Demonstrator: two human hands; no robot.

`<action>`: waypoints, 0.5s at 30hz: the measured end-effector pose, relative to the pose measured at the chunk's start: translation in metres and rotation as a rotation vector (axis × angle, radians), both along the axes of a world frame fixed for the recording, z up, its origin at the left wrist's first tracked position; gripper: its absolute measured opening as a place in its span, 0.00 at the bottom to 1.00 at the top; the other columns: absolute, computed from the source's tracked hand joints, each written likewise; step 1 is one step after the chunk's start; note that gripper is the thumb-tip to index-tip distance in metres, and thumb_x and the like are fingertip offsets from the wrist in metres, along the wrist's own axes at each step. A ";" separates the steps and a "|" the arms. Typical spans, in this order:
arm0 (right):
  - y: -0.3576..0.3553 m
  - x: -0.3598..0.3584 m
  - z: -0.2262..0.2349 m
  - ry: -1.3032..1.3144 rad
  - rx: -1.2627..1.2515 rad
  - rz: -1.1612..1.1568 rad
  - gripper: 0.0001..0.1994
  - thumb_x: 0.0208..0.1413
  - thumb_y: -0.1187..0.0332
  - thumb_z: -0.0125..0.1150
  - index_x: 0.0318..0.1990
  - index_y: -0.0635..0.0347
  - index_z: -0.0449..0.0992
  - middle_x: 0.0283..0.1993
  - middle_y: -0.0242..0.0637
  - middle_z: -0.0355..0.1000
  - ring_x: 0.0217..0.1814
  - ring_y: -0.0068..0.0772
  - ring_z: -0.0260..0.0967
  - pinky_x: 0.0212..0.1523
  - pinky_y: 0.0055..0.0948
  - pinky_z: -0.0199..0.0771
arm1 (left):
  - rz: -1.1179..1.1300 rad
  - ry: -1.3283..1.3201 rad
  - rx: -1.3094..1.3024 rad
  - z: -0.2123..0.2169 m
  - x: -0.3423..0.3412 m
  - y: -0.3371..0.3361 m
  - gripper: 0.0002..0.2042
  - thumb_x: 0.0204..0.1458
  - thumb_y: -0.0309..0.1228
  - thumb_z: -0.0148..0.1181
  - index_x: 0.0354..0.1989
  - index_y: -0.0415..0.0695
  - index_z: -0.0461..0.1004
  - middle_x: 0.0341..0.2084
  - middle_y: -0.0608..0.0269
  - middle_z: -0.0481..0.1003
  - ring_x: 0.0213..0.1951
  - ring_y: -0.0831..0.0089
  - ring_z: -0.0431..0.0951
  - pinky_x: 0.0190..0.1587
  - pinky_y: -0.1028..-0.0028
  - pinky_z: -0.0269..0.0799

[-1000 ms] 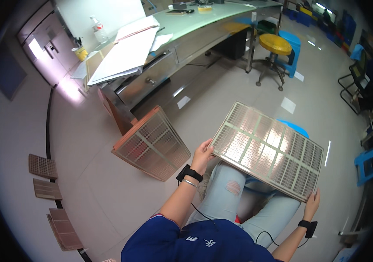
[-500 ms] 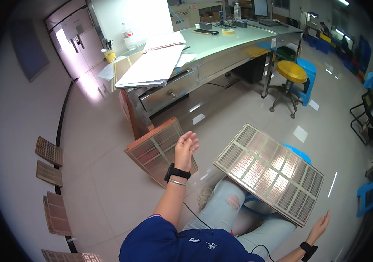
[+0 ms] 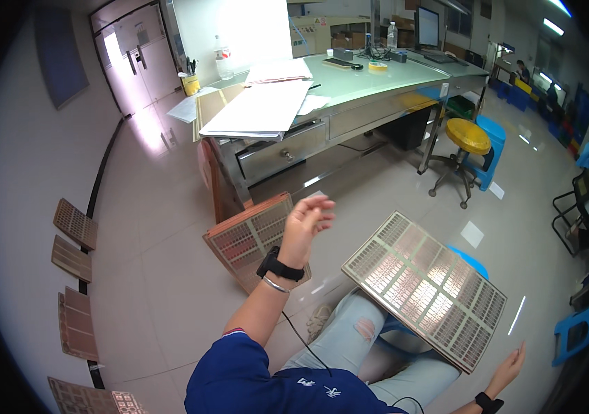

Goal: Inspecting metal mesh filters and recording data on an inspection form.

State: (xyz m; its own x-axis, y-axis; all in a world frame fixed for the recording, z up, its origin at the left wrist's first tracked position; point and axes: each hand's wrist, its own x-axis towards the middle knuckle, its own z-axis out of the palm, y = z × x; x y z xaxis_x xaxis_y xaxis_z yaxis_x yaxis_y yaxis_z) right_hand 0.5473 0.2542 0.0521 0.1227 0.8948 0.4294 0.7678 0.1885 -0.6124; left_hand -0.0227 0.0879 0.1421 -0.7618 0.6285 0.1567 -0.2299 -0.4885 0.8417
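A flat copper-coloured panel (image 3: 415,276) patterned with a grid of small rectangles lies tilted across my knees, possibly the top of a thin stack. My left hand (image 3: 310,224) is raised beyond the panel's left corner, fingers loosely bent and apart, holding nothing. Off the panel's lower right corner, my right hand (image 3: 508,370) hangs with fingers stretched out, also holding nothing. Behind my left wrist, a stack of similar copper panels (image 3: 246,238) leans by the desk leg, partly hidden by my hand and forearm.
A glass-topped desk (image 3: 349,79) bearing papers (image 3: 263,107) stands ahead. A yellow round stool (image 3: 468,136) and a blue plastic stool (image 3: 491,148) are at its right end. Several panels (image 3: 77,323) lean along the left wall. Another blue stool (image 3: 576,331) stands at right.
My left hand has shifted a little to the right, its fingers pointing more sideways. My right hand has dropped slightly. The view has tilted up; the panel stays on my knees.
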 end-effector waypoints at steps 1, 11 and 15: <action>0.000 0.001 0.007 -0.019 0.038 -0.017 0.18 0.61 0.70 0.39 0.58 0.64 0.61 0.58 0.47 0.62 0.59 0.42 0.61 0.56 0.31 0.59 | -0.104 0.138 -0.082 0.002 0.005 0.003 0.11 0.57 0.25 0.44 0.47 0.40 0.67 0.42 0.58 0.71 0.40 0.73 0.73 0.43 0.75 0.71; -0.007 -0.052 0.081 -0.053 0.144 0.037 0.18 0.62 0.70 0.38 0.58 0.65 0.60 0.59 0.47 0.61 0.60 0.43 0.59 0.58 0.31 0.57 | -0.375 0.377 -0.186 -0.018 0.024 0.012 0.12 0.57 0.26 0.44 0.47 0.39 0.67 0.42 0.60 0.72 0.40 0.76 0.73 0.44 0.76 0.70; -0.005 -0.082 0.103 -0.059 0.256 0.131 0.17 0.60 0.73 0.40 0.55 0.68 0.63 0.56 0.47 0.63 0.59 0.42 0.60 0.58 0.33 0.58 | -0.376 0.045 -0.241 -0.054 0.031 0.004 0.11 0.57 0.26 0.44 0.47 0.40 0.67 0.42 0.61 0.72 0.41 0.76 0.72 0.45 0.77 0.69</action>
